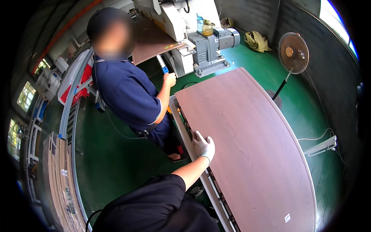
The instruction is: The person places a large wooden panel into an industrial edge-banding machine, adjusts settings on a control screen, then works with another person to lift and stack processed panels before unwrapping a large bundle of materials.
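My left hand, in a pale glove, rests at the left edge of a large brown wood-grain panel. Its thumb is spread from the fingers, and I see nothing in its grasp. The panel lies flat on a narrow-railed stand, and a small white label is on its near right part. My right hand is out of view. Across the stand's left side, a co-worker in a dark blue shirt grips a slim white-and-blue tool in one hand.
Beyond the panel stands a white machine with another brown board and a grey motor. A pedestal fan is at right, with cables trailing on the green floor. Boards are stacked at left beside metal rails.
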`<state>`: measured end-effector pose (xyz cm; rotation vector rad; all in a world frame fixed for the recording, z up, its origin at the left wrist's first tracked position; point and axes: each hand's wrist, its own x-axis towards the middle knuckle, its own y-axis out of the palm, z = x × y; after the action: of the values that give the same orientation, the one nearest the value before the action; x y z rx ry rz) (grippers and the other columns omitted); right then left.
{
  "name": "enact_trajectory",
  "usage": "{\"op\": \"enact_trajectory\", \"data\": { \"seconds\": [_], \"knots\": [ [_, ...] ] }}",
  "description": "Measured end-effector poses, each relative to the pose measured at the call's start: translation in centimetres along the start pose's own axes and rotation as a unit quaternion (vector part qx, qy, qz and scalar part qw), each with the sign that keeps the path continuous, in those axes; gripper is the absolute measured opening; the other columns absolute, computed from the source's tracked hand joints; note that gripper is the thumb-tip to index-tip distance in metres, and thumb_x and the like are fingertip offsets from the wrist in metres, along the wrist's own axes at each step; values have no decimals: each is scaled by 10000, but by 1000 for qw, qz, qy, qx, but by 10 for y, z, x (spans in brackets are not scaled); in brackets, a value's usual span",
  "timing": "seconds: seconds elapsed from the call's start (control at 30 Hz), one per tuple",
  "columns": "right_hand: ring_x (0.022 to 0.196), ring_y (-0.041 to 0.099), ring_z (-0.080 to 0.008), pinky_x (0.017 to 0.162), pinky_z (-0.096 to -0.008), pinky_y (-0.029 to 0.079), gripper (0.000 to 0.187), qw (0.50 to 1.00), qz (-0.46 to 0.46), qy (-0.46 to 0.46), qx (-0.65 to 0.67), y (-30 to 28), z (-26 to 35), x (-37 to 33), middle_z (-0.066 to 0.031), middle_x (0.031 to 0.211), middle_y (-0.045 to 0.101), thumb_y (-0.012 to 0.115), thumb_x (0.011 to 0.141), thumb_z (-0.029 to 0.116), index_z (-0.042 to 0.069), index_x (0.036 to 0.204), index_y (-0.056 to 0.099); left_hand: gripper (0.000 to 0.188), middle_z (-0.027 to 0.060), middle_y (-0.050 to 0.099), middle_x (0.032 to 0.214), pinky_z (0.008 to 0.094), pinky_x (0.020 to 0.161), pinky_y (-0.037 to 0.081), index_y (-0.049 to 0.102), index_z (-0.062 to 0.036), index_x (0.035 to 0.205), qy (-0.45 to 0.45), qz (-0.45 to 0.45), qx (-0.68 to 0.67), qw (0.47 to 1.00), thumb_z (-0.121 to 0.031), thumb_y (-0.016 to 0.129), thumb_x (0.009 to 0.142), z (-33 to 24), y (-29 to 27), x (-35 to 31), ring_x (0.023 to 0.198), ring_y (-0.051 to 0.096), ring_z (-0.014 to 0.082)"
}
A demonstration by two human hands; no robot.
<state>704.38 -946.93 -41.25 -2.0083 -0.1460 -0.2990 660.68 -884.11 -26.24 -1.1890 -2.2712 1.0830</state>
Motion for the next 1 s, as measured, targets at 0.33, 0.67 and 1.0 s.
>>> {"op": "enact_trajectory", "data": {
  "seconds": [0.33,0.67,1.0],
  "knots": [
    [1434,223,-631,1030,-852,283,631,983,-126,-56,-118,96,-19,3,-246,1645,239,424,1044,134,-24,1596,163,769,284,320,1558,489,1125,417,277,-45,1569,-3,-18,-25,1000,-369,566,935,-6,18,6,1401,396,426],
    [1421,279,-595,1044,-797,325,627,998,-46,-41,1,20,8,-4,-259,1621,267,434,1034,176,-29,1580,205,765,267,300,1579,480,1100,445,273,-54,1573,6,-25,-20,999,-365,564,938,-8,16,5,1393,422,425],
    [1408,336,-559,1058,-742,366,628,996,-55,-46,44,-31,10,-15,-271,1597,294,445,1023,217,-34,1564,248,755,259,295,1589,472,1143,401,268,-39,1571,-5,-7,-28,1000,-343,569,949,-16,5,3,1436,367,402]
  ]
}}
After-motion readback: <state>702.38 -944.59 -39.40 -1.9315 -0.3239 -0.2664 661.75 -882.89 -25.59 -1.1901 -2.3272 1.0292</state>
